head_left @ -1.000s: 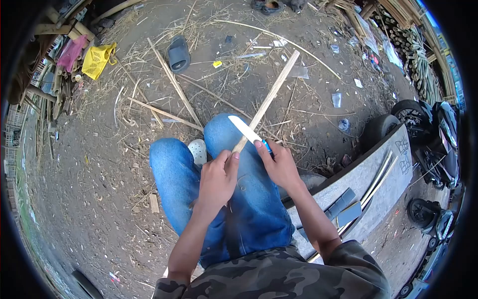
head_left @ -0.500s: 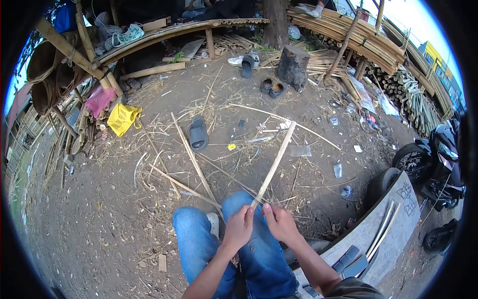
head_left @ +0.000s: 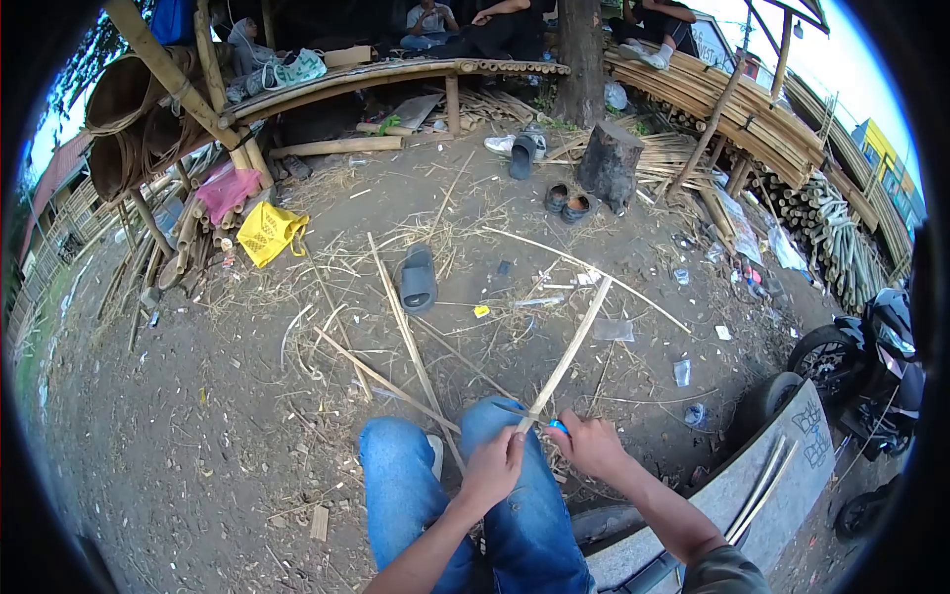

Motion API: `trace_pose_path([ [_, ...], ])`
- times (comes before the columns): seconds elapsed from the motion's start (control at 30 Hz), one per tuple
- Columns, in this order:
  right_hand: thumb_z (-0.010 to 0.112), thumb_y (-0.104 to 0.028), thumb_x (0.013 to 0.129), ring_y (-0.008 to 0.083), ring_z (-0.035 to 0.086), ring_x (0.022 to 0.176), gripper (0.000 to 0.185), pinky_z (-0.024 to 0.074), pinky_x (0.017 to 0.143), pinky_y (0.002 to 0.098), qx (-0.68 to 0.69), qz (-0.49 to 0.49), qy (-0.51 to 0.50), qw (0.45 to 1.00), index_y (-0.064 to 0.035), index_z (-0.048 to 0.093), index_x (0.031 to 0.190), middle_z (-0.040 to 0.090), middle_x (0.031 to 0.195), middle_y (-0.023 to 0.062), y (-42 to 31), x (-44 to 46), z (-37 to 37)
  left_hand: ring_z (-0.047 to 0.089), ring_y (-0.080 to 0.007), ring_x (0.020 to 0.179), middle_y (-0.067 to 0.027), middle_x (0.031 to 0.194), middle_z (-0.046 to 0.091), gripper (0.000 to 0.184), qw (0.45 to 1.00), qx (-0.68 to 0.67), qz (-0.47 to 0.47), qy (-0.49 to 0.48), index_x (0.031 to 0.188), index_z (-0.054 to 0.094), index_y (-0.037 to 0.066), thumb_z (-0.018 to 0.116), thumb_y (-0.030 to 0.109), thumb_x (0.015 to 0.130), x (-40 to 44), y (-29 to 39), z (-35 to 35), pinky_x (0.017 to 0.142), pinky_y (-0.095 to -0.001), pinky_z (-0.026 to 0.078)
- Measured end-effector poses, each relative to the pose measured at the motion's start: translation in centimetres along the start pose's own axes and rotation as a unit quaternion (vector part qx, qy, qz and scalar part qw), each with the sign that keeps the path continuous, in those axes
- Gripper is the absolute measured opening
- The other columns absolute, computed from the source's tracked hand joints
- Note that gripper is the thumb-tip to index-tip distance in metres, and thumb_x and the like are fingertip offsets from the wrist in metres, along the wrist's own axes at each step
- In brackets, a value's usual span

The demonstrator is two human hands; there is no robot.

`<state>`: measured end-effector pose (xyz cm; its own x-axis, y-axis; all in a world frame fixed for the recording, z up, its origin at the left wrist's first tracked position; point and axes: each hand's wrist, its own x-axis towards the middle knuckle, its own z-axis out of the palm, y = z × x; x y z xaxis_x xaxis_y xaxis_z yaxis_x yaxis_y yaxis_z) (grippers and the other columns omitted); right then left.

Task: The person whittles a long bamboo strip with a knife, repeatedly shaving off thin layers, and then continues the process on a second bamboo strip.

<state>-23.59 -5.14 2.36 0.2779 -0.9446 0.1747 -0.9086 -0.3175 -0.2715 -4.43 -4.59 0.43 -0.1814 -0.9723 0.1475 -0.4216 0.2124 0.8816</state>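
Observation:
A pale bamboo strip [head_left: 574, 344] slants up and away from my lap, its near end gripped by my left hand [head_left: 494, 465]. My right hand [head_left: 597, 447] is closed round the blue handle of a knife [head_left: 557, 427]. The knife's thin dark blade lies across the strip just beyond my left fingers. Both hands are above the right knee of my blue jeans [head_left: 529, 505]. More bamboo strips [head_left: 401, 322] lie on the ground ahead, some with ends near my knees.
A grey slipper [head_left: 418, 279], a yellow bag [head_left: 270, 235] and scraps lie on the dirt. To my right, a grey board [head_left: 782, 475] bears thin strips. Behind are a tree stump [head_left: 609, 163], a bamboo bench [head_left: 396, 71] with seated people, bamboo stacks and a motorcycle [head_left: 871, 342].
My right hand has moved away from the strip's near end and now shows a blue-handled knife across it. The view has tilted up, showing more of the people behind.

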Motion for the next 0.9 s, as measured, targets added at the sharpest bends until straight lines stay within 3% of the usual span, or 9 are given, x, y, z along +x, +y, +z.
trace_pose_path([
  [0.23,0.057,-0.032,0.094,0.0424,0.063,0.057,0.031,0.0515,0.051,0.0499,0.049,-0.031,-0.047,0.997,-0.003,0.049,0.089,0.062,0.061,0.02,-1.6,-0.6,1.1,0.062,-0.042,0.063,-0.023,0.069,0.062,0.02,1.0,-0.019,0.007,0.0,0.098,0.057,-0.001,0.054,0.019,0.096,-0.2,-1.2,0.4,0.056,-0.0486,0.046],
  [0.33,0.054,-0.029,0.096,0.038,0.063,0.055,0.028,0.048,0.053,0.0474,0.136,0.077,0.028,0.987,-0.0011,0.051,0.095,0.061,0.065,0.0186,-1.0,1.0,-1.9,0.062,-0.0391,0.06,-0.0202,0.066,0.061,0.02,0.998,-0.053,-0.013,-0.016,0.102,0.057,0.0,0.052,0.02,0.097,-0.2,-0.5,-0.2,0.054,-0.0462,0.046],
  [0.4,0.053,-0.029,0.097,0.0359,0.061,0.053,0.028,0.0455,0.052,0.0467,0.192,0.14,0.105,0.966,-0.0005,0.051,0.097,0.059,0.063,0.0178,-0.9,1.9,-3.2,0.057,-0.0201,0.066,-0.0109,0.071,0.058,0.037,0.994,-0.051,-0.059,-0.08,0.12,0.056,0.003,0.046,0.033,0.102,-0.3,-0.6,-0.4,0.064,-0.0348,0.044],
  [0.47,0.05,-0.028,0.099,0.0328,0.058,0.049,0.029,0.0407,0.05,0.0455,0.235,0.168,0.198,0.937,0.0006,0.051,0.095,0.052,0.055,0.0165,-0.6,2.4,-3.6,0.057,-0.0202,0.066,-0.011,0.072,0.058,0.037,0.993,-0.055,-0.062,-0.084,0.12,0.056,0.003,0.046,0.033,0.102,-0.1,-0.6,-0.5,0.064,-0.0348,0.044],
  [0.63,0.05,-0.027,0.099,0.0416,0.059,0.055,0.032,0.0419,0.052,0.0486,0.211,0.232,0.137,0.94,0.002,0.054,0.085,0.055,0.058,0.0232,-2.6,0.7,1.7,0.057,-0.0207,0.066,-0.0124,0.074,0.06,0.036,0.99,-0.074,-0.073,-0.094,0.118,0.057,0.002,0.047,0.032,0.101,0.2,-0.7,-0.5,0.065,-0.0349,0.044],
  [0.7,0.049,-0.027,0.099,0.046,0.06,0.061,0.034,0.0453,0.055,0.0497,0.144,0.119,0.064,0.98,0.0029,0.055,0.084,0.058,0.063,0.0276,-5.0,-0.9,3.3,0.057,-0.0202,0.066,-0.0134,0.075,0.06,0.034,0.991,-0.097,-0.048,-0.077,0.117,0.057,0.002,0.047,0.031,0.102,0.2,-1.7,-0.1,0.065,-0.0341,0.044],
  [0.77,0.049,-0.028,0.099,0.0479,0.061,0.065,0.035,0.047,0.058,0.0528,0.173,0.124,0.08,0.974,0.0034,0.057,0.086,0.058,0.064,0.0294,-3.6,1.1,1.9,0.056,-0.0192,0.065,-0.0128,0.072,0.058,0.033,0.995,-0.081,-0.027,-0.059,0.116,0.057,0.002,0.046,0.029,0.102,0.1,-2.0,0.0,0.063,-0.0339,0.044],
  [0.83,0.051,-0.031,0.097,0.0492,0.061,0.065,0.036,0.0458,0.06,0.0565,0.192,0.253,0.136,0.938,0.0027,0.059,0.085,0.058,0.062,0.0285,-0.7,3.7,0.3,0.057,-0.019,0.064,-0.0115,0.071,0.057,0.032,0.988,-0.058,-0.09,-0.114,0.116,0.058,0.003,0.046,0.029,0.102,0.2,-0.1,-1.0,0.061,-0.0342,0.043],
  [0.9,0.051,-0.032,0.097,0.049,0.061,0.064,0.038,0.0459,0.06,0.0565,0.167,0.247,0.134,0.945,0.0029,0.06,0.085,0.059,0.061,0.028,-1.0,3.8,0.3,0.056,-0.0191,0.06,-0.0099,0.068,0.056,0.032,0.99,-0.061,-0.077,-0.104,0.116,0.058,0.002,0.045,0.029,0.102,0.0,-0.6,-0.5,0.059,-0.0349,0.043],
])
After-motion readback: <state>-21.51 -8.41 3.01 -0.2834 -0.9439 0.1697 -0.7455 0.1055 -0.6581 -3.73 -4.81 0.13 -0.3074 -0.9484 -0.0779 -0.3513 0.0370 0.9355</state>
